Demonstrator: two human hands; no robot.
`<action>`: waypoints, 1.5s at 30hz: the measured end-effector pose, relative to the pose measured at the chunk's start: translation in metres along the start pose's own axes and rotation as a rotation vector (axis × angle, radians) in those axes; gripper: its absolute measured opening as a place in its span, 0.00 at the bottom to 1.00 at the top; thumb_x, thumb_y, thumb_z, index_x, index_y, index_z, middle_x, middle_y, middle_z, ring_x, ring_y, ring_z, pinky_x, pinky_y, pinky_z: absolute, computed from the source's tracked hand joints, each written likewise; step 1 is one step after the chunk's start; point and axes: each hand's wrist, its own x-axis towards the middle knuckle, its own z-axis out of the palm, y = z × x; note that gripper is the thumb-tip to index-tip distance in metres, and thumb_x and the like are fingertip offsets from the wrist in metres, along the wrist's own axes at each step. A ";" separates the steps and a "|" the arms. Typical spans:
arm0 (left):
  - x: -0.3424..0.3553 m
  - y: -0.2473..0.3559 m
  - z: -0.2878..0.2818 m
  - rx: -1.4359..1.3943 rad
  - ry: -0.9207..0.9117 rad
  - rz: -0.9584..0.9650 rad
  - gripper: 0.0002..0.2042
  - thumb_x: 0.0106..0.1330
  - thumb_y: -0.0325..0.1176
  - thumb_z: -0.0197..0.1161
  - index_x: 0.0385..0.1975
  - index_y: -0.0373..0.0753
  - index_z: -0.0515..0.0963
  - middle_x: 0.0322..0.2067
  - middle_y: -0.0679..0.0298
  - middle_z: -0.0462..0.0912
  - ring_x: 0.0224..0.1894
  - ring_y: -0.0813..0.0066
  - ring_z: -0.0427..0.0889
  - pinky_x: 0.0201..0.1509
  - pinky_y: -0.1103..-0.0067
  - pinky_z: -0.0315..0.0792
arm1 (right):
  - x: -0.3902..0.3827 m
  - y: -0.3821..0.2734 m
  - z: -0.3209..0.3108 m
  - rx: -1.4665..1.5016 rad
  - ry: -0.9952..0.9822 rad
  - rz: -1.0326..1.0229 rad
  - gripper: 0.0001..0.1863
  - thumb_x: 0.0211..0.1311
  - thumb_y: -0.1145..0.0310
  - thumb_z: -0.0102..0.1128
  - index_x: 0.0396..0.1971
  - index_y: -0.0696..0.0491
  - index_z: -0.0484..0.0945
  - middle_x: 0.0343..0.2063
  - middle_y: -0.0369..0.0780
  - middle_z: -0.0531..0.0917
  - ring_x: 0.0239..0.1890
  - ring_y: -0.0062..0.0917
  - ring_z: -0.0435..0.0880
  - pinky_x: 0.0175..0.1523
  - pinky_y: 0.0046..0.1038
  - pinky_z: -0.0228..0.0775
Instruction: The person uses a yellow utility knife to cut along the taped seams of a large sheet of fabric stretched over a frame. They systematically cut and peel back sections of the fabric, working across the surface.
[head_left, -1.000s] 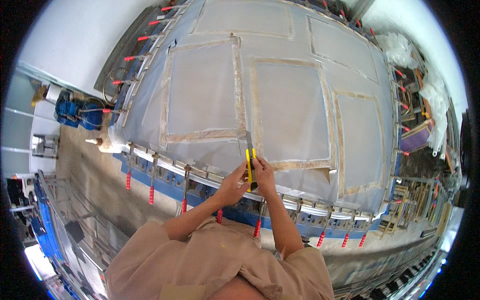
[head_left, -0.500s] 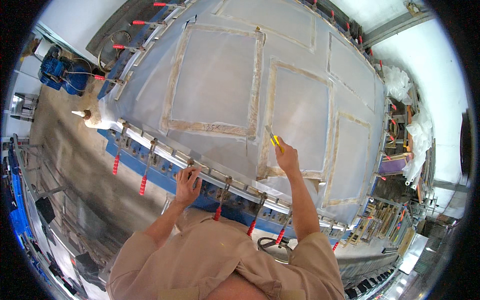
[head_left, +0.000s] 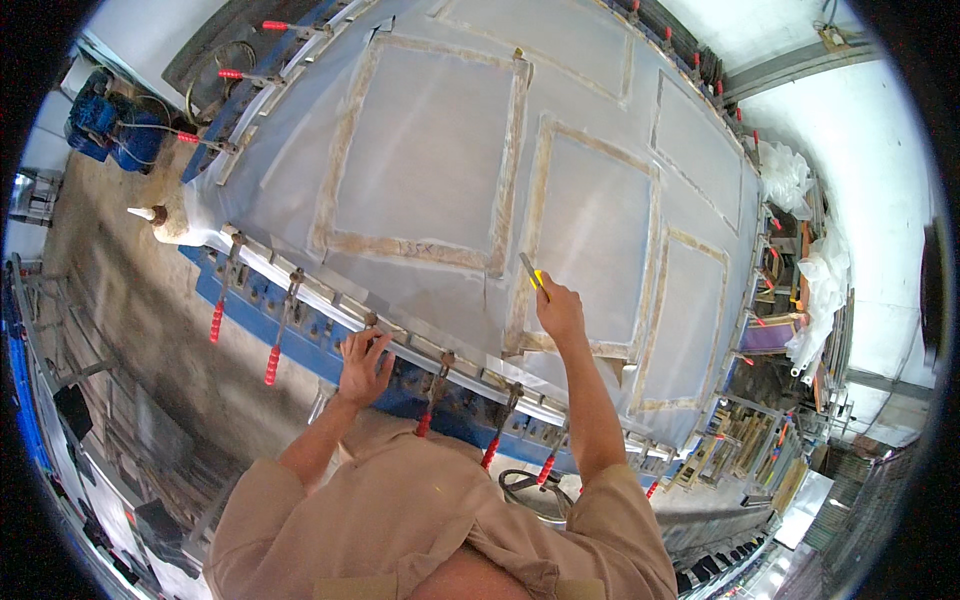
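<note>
Yellow knife [head_left: 539, 281] in curled fingers, the right hand [head_left: 562, 312] stretches over smooth grey sheeting [head_left: 420, 150]; the left hand [head_left: 364, 370], fingers spread, bends near its edge.

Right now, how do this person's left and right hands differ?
The right hand grips a yellow-handled knife; the left hand shows no tool.
The right hand's fingers are curled closed, while the left hand's are loosely spread.
The right hand is out over the grey sheet; the left hand is at the sheet's near edge, by a clamp, though whether it touches it is unclear.
Both hands are bare.
</note>
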 end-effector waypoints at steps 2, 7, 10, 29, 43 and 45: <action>0.001 0.002 -0.001 0.016 -0.004 0.002 0.18 0.63 0.31 0.66 0.54 0.43 0.78 0.51 0.59 0.75 0.52 0.55 0.72 0.53 0.59 0.64 | 0.008 0.001 0.002 -0.021 -0.007 0.012 0.19 0.68 0.63 0.54 0.57 0.51 0.79 0.35 0.52 0.86 0.37 0.51 0.85 0.44 0.50 0.78; 0.000 0.002 -0.002 0.006 0.001 -0.002 0.19 0.61 0.30 0.67 0.54 0.43 0.78 0.50 0.59 0.76 0.52 0.55 0.72 0.53 0.60 0.63 | 0.026 0.001 -0.014 -0.127 -0.266 -0.016 0.16 0.67 0.62 0.54 0.50 0.50 0.82 0.38 0.50 0.86 0.42 0.52 0.85 0.49 0.50 0.78; -0.001 0.003 -0.002 0.002 0.008 -0.011 0.19 0.61 0.30 0.67 0.54 0.43 0.78 0.50 0.59 0.76 0.52 0.55 0.72 0.52 0.60 0.63 | 0.019 -0.012 -0.031 -0.136 -0.403 0.005 0.16 0.67 0.61 0.53 0.47 0.51 0.83 0.40 0.50 0.86 0.44 0.53 0.85 0.50 0.50 0.78; -0.001 0.000 0.000 0.020 0.000 -0.009 0.17 0.61 0.29 0.67 0.51 0.44 0.80 0.49 0.60 0.76 0.53 0.57 0.73 0.54 0.61 0.63 | 0.047 -0.022 -0.008 0.139 0.052 0.040 0.27 0.69 0.66 0.53 0.67 0.52 0.69 0.35 0.55 0.85 0.37 0.52 0.85 0.45 0.48 0.77; 0.212 0.085 0.064 -0.732 -0.361 -0.405 0.17 0.76 0.39 0.55 0.56 0.34 0.73 0.37 0.51 0.87 0.33 0.62 0.89 0.42 0.65 0.81 | -0.038 -0.094 0.026 0.572 0.259 -0.143 0.35 0.67 0.69 0.61 0.72 0.55 0.61 0.71 0.54 0.62 0.70 0.50 0.64 0.73 0.44 0.56; 0.241 0.076 0.069 -0.515 -0.360 -0.373 0.16 0.76 0.38 0.52 0.55 0.35 0.74 0.32 0.51 0.86 0.23 0.59 0.87 0.36 0.63 0.81 | -0.059 -0.064 0.017 0.573 0.278 -0.123 0.30 0.64 0.70 0.63 0.67 0.50 0.70 0.70 0.52 0.65 0.67 0.50 0.69 0.70 0.45 0.60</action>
